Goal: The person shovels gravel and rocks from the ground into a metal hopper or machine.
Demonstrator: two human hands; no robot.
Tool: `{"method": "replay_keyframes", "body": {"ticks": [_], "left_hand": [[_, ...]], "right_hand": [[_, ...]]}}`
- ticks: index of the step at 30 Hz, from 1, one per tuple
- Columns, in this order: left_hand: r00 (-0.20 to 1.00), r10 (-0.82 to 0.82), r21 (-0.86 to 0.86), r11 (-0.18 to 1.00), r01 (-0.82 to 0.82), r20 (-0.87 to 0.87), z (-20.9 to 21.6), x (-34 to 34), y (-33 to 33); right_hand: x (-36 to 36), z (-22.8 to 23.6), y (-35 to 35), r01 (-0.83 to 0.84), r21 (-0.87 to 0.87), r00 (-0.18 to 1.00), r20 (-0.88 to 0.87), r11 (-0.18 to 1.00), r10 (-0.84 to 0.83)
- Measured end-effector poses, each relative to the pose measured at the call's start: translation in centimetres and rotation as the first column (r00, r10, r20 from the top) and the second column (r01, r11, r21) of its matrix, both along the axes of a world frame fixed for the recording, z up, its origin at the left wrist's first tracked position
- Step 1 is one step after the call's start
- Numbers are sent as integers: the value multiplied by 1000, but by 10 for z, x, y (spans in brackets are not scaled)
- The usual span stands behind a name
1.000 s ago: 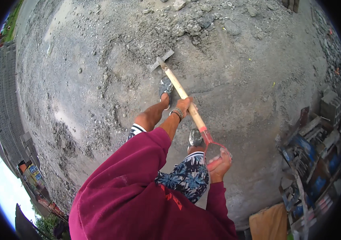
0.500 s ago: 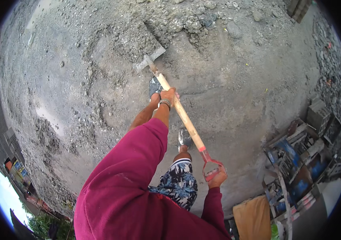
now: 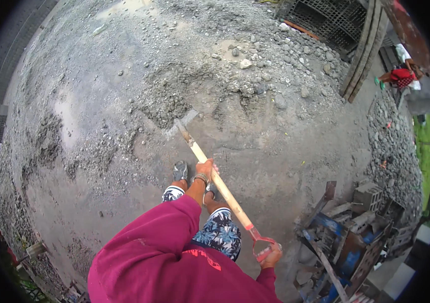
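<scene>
I hold a shovel with a long wooden shaft (image 3: 225,194) and a red grip at its near end. My left hand (image 3: 205,169) is closed around the middle of the shaft. My right hand (image 3: 270,256) clasps the red D-shaped handle low on the right. The metal blade (image 3: 180,123) is pushed into a heap of grey gravel and sand (image 3: 174,98) on the concrete ground. My maroon sleeve and patterned shorts fill the lower middle, with one foot (image 3: 180,170) just left of the shaft.
Loose stones and gravel (image 3: 285,55) spread across the far ground. Stacked concrete blocks and blue metal frames (image 3: 348,232) stand at the right. Dark slotted crates and planks (image 3: 336,20) lie at the top right, where another person in red (image 3: 401,77) crouches.
The view has swung up and to the right. The shovel blade has slid forward into the gravel heap, and both hands kept their hold on the shaft and handle.
</scene>
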State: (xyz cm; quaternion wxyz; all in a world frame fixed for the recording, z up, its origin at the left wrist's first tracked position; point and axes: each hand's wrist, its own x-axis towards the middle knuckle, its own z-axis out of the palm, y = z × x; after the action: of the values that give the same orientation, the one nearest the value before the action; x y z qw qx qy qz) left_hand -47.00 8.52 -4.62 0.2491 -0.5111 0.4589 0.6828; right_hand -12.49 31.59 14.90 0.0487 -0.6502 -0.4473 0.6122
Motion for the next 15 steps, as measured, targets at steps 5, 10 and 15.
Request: {"method": "replay_keyframes", "body": {"ticks": [5, 10, 15], "left_hand": [[966, 258, 181, 950, -256, 16, 39, 104, -25], [821, 564, 370, 747, -552, 87, 48, 211, -127], [641, 767, 279, 621, -733, -26, 62, 351, -322]], "right_hand": [[32, 76, 29, -254, 221, 966, 5, 942, 259], [36, 99, 2, -541, 307, 824, 5, 783, 567], [19, 109, -142, -802, 253, 536, -96, 542, 838]]}}
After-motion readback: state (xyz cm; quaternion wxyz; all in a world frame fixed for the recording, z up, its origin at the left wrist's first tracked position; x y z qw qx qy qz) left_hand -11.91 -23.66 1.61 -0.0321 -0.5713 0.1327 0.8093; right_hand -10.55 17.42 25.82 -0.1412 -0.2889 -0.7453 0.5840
